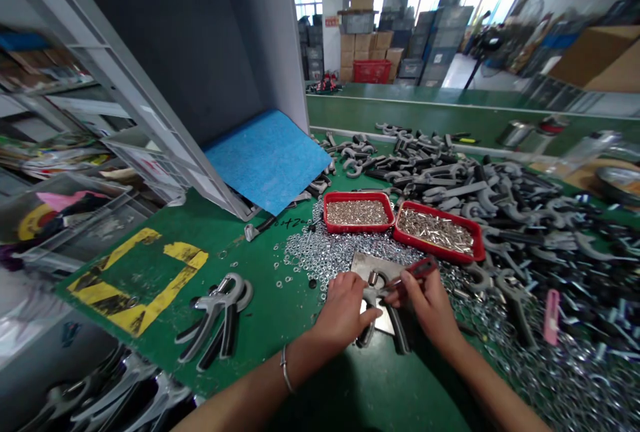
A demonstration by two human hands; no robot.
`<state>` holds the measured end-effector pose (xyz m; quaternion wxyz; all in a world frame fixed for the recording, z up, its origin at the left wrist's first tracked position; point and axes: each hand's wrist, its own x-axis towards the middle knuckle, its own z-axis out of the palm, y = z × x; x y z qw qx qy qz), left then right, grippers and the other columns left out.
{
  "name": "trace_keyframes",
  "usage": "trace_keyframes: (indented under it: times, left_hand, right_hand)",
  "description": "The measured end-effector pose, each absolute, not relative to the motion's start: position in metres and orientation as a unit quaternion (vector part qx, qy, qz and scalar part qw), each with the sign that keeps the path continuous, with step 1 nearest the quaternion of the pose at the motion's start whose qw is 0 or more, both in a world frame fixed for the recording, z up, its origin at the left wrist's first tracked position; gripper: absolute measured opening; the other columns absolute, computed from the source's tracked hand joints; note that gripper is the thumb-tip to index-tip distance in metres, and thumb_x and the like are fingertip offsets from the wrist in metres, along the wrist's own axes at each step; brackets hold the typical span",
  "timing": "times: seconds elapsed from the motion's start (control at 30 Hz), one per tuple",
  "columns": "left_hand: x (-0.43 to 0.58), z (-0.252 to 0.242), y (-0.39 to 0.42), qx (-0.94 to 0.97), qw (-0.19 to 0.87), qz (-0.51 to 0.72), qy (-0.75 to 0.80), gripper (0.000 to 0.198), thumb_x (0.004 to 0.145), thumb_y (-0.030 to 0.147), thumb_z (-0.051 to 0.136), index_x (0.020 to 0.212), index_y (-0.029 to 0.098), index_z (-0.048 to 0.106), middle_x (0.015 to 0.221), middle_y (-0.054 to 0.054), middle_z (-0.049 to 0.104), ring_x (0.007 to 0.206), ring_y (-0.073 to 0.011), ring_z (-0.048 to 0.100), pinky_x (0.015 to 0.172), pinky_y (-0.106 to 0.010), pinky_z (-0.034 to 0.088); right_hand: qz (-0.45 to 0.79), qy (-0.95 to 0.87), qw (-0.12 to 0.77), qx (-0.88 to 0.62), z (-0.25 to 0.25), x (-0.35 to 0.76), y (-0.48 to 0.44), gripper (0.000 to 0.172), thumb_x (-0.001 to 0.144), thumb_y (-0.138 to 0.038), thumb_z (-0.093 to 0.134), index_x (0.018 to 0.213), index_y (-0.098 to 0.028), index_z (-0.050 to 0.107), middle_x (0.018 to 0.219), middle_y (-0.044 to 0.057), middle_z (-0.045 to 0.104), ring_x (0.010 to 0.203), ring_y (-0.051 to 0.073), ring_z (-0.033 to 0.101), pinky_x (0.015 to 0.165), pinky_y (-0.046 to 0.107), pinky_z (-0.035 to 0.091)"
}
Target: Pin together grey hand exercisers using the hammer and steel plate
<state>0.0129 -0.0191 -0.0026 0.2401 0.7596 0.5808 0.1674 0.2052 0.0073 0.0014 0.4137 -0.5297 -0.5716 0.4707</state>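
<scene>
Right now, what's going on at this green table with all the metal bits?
A person is handling a grey hand gripper, which lies on a metal plate on the green table. The left hand holds it while the right hand holds a red-handled tool at its spring end. Behind sit two red trays of small metal parts, loose washers and a heap of grey handles. Assembled grippers lie to the left.
</scene>
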Motion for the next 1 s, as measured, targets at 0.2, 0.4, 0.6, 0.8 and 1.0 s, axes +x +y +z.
trace_keyframes:
  times: [0.2,0.4,0.6,0.8,1.0]
  left_hand:
    - [0.013,0.0,-0.018,0.761,0.248,0.16,0.577,0.043,0.083,0.043,0.071,0.117,0.02,0.058,0.118,-0.008,0.055,0.113,-0.0292,0.046,0.098,-0.044,0.036]
    - [0.012,0.001,-0.017,0.757,0.258,0.15,0.582,0.042,0.084,0.045,0.069,0.117,0.021,0.058,0.118,-0.008,0.055,0.113,-0.0293,0.046,0.098,-0.044,0.037]
    - [0.011,-0.001,-0.016,0.76,0.257,0.151,0.578,0.043,0.083,0.046,0.07,0.117,0.021,0.058,0.118,-0.008,0.055,0.112,-0.0291,0.046,0.098,-0.044,0.037]
    - [0.011,-0.003,-0.018,0.76,0.253,0.16,0.577,0.044,0.083,0.045,0.071,0.117,0.021,0.057,0.117,-0.007,0.055,0.111,-0.0284,0.046,0.098,-0.042,0.037]
    - [0.013,-0.001,-0.018,0.763,0.246,0.152,0.578,0.041,0.083,0.045,0.07,0.115,0.021,0.057,0.117,-0.008,0.055,0.11,-0.0282,0.047,0.098,-0.043,0.037]
  right_hand:
    - [0.503,-0.519,0.448,-0.527,0.0,0.206,0.004,0.026,0.094,-0.051,0.053,0.096,-0.028,0.042,0.081,0.004,0.076,0.062,0.026,0.073,0.064,0.043,0.06]
    - [0.508,-0.511,0.449,-0.528,-0.003,0.207,0.002,0.026,0.094,-0.051,0.054,0.096,-0.028,0.043,0.085,0.005,0.077,0.065,0.026,0.074,0.065,0.043,0.06]
    - [0.512,-0.513,0.457,-0.515,-0.004,0.208,0.001,0.023,0.095,-0.049,0.054,0.099,-0.028,0.046,0.083,0.004,0.077,0.067,0.026,0.073,0.064,0.041,0.059]
    - [0.484,-0.531,0.429,-0.548,-0.008,0.208,-0.004,0.025,0.095,-0.052,0.052,0.098,-0.028,0.045,0.08,0.005,0.076,0.065,0.027,0.072,0.062,0.04,0.058]
    - [0.289,-0.702,0.269,-0.593,0.003,0.195,0.002,0.029,0.094,-0.052,0.045,0.101,-0.024,0.044,0.078,0.011,0.071,0.071,0.033,0.072,0.062,0.041,0.053]
